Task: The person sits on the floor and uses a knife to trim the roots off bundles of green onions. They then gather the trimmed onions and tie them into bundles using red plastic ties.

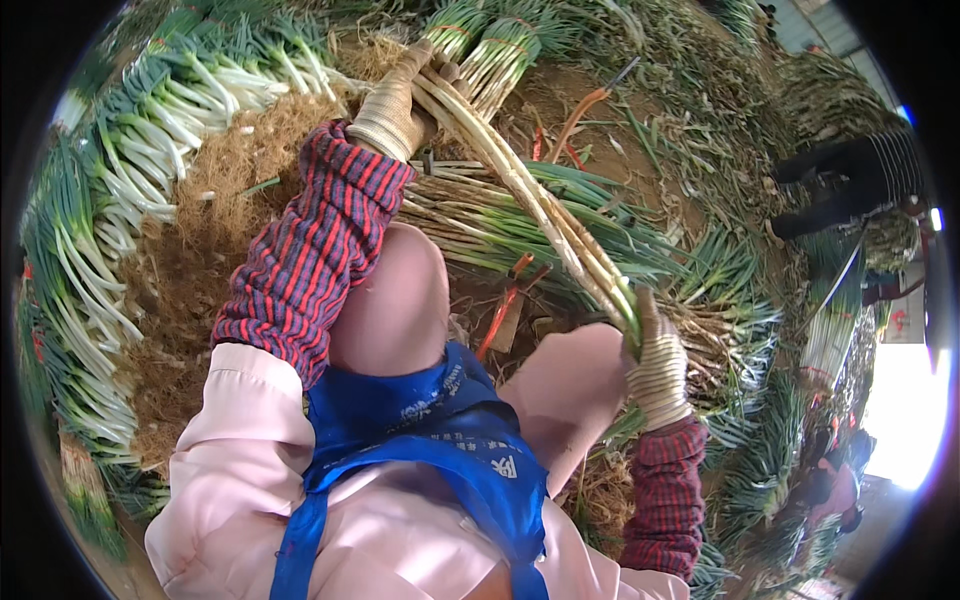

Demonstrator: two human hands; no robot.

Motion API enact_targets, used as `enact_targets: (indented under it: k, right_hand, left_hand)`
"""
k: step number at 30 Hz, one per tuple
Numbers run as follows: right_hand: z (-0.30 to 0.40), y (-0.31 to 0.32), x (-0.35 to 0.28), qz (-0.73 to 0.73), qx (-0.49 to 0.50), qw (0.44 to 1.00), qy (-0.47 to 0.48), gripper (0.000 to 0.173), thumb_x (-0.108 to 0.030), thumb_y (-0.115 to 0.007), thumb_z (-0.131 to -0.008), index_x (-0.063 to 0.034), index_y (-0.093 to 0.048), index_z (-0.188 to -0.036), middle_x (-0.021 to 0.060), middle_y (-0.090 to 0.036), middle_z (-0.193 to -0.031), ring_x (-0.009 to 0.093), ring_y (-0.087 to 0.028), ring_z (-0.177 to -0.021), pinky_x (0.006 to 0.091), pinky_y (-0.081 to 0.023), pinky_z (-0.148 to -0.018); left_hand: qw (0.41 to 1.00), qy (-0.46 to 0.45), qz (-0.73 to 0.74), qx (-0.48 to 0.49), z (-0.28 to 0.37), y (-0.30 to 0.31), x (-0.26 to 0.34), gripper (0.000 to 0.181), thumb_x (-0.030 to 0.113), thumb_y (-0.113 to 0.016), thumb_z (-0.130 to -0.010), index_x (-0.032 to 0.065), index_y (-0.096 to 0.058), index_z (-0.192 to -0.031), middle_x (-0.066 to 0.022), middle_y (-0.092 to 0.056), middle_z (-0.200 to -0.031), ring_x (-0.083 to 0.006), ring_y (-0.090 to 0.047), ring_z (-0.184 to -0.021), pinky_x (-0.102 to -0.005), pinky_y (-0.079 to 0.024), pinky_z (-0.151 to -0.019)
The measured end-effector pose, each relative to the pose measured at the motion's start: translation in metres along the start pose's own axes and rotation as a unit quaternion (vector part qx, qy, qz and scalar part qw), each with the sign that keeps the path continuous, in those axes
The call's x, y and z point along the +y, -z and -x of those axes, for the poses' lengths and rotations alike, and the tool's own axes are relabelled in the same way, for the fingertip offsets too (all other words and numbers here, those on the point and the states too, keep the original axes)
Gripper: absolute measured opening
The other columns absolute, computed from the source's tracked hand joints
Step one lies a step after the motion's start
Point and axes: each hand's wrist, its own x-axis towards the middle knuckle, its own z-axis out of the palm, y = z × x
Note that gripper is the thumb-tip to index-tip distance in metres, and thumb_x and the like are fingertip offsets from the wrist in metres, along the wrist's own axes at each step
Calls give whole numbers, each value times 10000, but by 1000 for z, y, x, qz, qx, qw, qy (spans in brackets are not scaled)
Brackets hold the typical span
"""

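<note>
Several long green onions (525,184) with dry brownish outer skin stretch slantwise between my two gloved hands. My left hand (401,97), in a knit work glove, grips their far end at the top of the view. Around their green part my right hand (661,367) is closed, beside my knee. Beneath the held stalks lies a loose pile of green onions (487,217), resting near an orange-handled metal rod (517,281). Just past my left hand stand tied bundles of green onions (506,56) with red bands.
Peeled white green onions (142,161) curve along the left, their brown roots (202,225) turned towards me. A second orange-handled rod (581,116) rises from the dirt floor. Discarded leaves (712,127) cover the ground at the upper right. Other people (847,184) are at the right edge.
</note>
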Motion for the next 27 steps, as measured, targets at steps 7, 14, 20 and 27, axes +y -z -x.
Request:
enact_targets:
  k: [7, 14, 20, 27]
  right_hand:
    - [-144, -35, 12, 154, -121, 974, 111, 951, -107, -743, -637, -172, -269, -1459, 97, -550, -1054, 306, -538, -925, 439, -451, -838]
    - [-202, -205, 46, 151, -293, 931, 158, 905, -131, -733, -647, -154, -300, -1441, 108, -548, -1055, 298, -547, -939, 442, -456, -837]
    - [-214, -273, 39, 104, -299, 930, 188, 828, -142, -709, -663, -143, -343, -1405, 95, -551, -1053, 291, -549, -919, 441, -457, -791]
    - [-214, -283, 37, 48, -311, 920, 232, 913, -408, -747, -647, -103, -342, -1406, 119, -492, -1097, 301, -505, -950, 441, -393, -796]
  left_hand:
    - [974, -43, -4, 223, -28, 161, -7, 330, 354, -689, -856, 87, -564, -1005, -45, -627, -890, -213, -619, -836, -419, -542, -773]
    - [860, 129, -300, 392, -15, 351, -57, 914, 589, -743, -706, 26, -418, -1347, -85, -616, -943, -163, -573, -745, -331, -511, -664]
    - [857, 249, -222, 393, -2, 402, -58, 396, 363, -651, -878, 218, -612, -1244, 70, -568, -956, -53, -424, -690, -236, -353, -579]
    - [897, 165, -198, 360, 5, 395, -53, 864, 195, -812, -731, -2, -332, -1422, -147, -525, -1317, -269, -430, -1264, -432, -351, -1040]
